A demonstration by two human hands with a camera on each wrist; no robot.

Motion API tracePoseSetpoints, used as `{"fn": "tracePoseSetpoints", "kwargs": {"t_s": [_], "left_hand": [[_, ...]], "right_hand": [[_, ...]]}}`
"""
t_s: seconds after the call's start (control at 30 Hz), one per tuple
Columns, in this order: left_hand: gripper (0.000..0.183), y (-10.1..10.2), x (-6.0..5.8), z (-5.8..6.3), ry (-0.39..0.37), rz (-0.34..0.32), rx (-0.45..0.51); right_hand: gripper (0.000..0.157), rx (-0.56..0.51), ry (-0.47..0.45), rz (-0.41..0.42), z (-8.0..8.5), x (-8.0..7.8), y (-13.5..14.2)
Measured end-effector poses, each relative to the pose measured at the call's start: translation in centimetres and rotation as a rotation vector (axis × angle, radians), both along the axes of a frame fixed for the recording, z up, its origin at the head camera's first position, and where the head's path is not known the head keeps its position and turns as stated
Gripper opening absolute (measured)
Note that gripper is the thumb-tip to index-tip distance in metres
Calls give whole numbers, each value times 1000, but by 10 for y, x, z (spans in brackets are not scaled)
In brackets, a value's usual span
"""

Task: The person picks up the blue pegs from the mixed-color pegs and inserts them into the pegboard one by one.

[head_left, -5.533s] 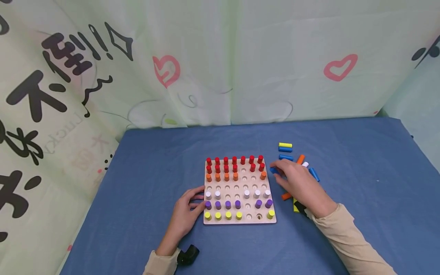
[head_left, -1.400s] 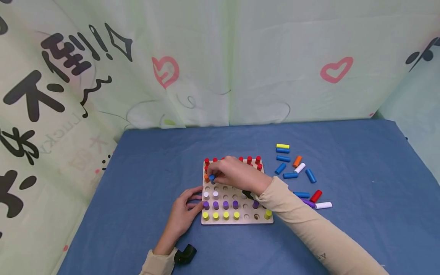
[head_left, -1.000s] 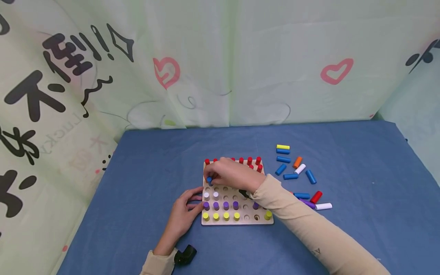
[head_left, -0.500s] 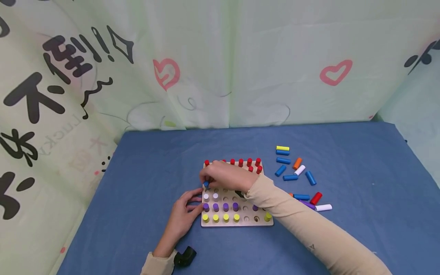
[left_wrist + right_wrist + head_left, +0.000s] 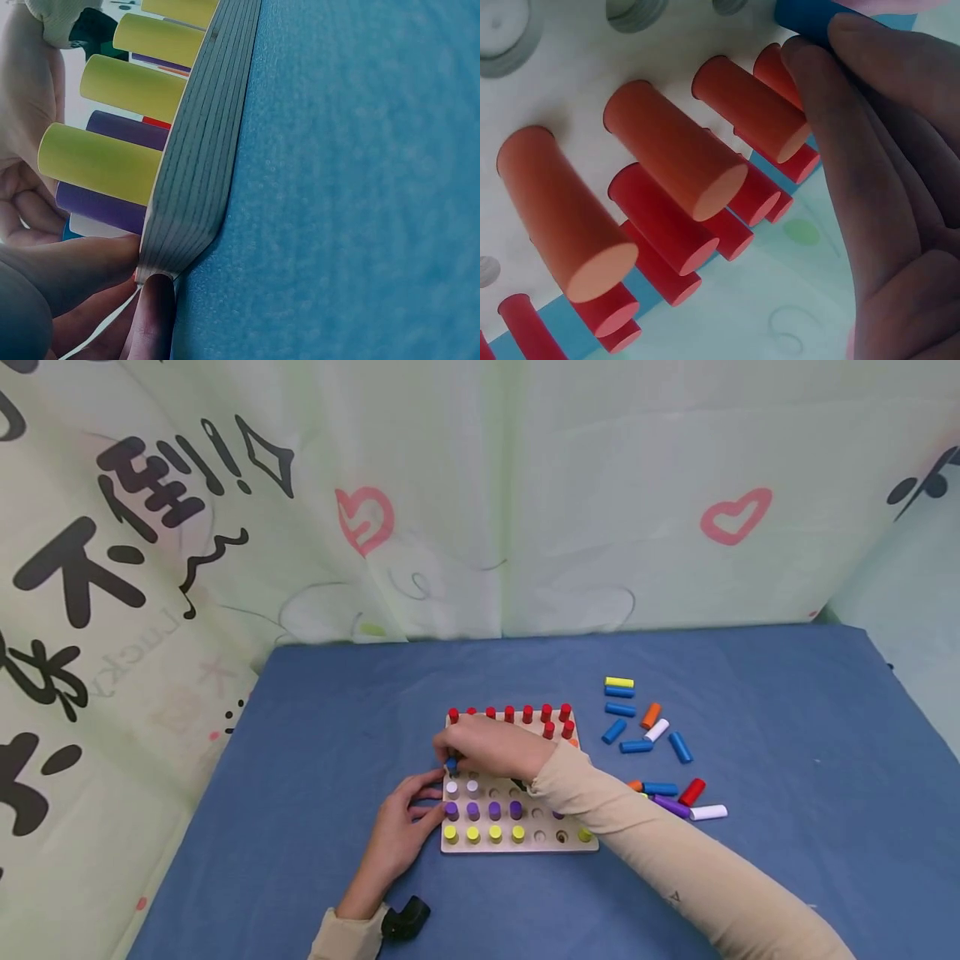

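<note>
A wooden pegboard (image 5: 525, 846) with rows of red, orange, white, purple and yellow pegs lies on the blue cloth. My right hand (image 5: 495, 747) reaches over its left part and pinches a blue peg (image 5: 452, 765) between thumb and fingers. That peg stands upright at the left end of the row between the orange and white pegs. In the right wrist view, the blue peg (image 5: 806, 16) is at the fingertips, beside the orange pegs (image 5: 675, 150). My left hand (image 5: 397, 827) rests its thumb and fingers against the board's left edge; in the left wrist view the thumb (image 5: 90, 266) touches the corner.
Right of the board lie loose pegs: several blue ones (image 5: 636, 747), a yellow peg (image 5: 619, 682), an orange peg (image 5: 650, 717), white pegs (image 5: 708, 812), a red peg (image 5: 692, 792) and a purple peg (image 5: 671, 807). A printed curtain (image 5: 600, 568) hangs behind the table.
My right hand has carried the blue peg from the loose pegs to the board, then left and nearer to the row's left end. My left hand has stayed at the board's edge.
</note>
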State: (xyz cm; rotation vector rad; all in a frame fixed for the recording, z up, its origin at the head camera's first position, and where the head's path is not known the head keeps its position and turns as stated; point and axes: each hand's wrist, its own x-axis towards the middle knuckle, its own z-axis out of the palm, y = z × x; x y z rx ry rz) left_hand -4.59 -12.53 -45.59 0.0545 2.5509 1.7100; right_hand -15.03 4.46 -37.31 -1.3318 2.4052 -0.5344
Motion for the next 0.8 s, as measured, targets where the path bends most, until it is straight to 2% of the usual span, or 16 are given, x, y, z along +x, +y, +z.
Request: {"fn": "tracePoseSetpoints", "kwargs": {"t_s": [0.27, 0.8], "left_hand": [[42, 0, 1, 0, 3, -5, -1], [42, 0, 0, 0, 0, -1, -28]], "right_hand": [[9, 4, -37, -1, 3, 3, -1], [8, 19, -46, 18, 2, 1, -2]]}}
